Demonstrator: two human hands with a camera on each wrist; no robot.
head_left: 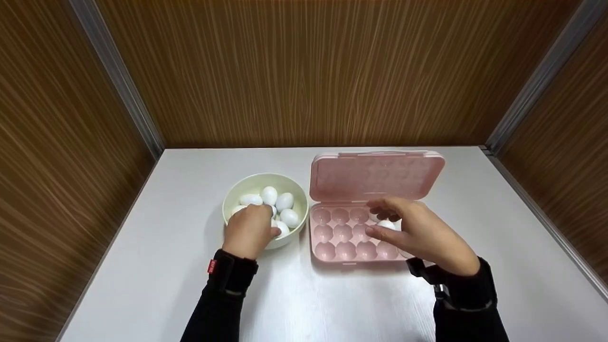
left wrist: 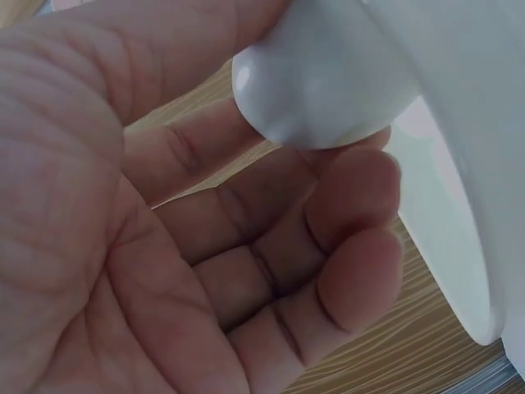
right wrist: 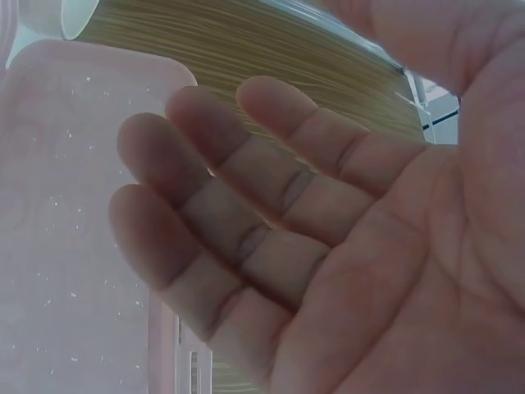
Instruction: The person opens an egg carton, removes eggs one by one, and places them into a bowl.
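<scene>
— Pink plastic, that egg tray [head_left: 351, 237] in front of you: where does your right hand [head_left: 418, 235] sit over it?

— Your right hand hovers above the right part of the tray's cups, fingers loosely bent and spread. One white egg [head_left: 385, 224] lies in a cup just beneath your fingertips. From your head view I cannot tell whether the fingers touch that egg; your right wrist view shows the palm [right wrist: 361, 246] bare, the fingers relaxed and holding nothing.

— And the tray's lid?

— Your tray's lid [head_left: 375, 175] stands open, tilted back on the far side, and the cups to the left of your hand show no eggs.

— What about your left hand [head_left: 249, 232]?

— It reaches into the pale bowl [head_left: 240, 191] just left of the tray, at its near edge. Your left wrist view shows your fingers [left wrist: 353, 197] curled under a white egg [left wrist: 324, 78], with the thumb side closing above it, so you grip one egg there. The bowl's rim runs along the right of that view.

— Where are the other eggs?

— Several white eggs [head_left: 278, 202] lie heaped in the bowl beyond your knuckles, touching one another. Bowl and tray stand close together on the white table [head_left: 190, 285], with wood-grain walls [head_left: 304, 71] round three sides. Both your arms wear black sleeves [head_left: 223, 294], with a strap at each wrist.
</scene>
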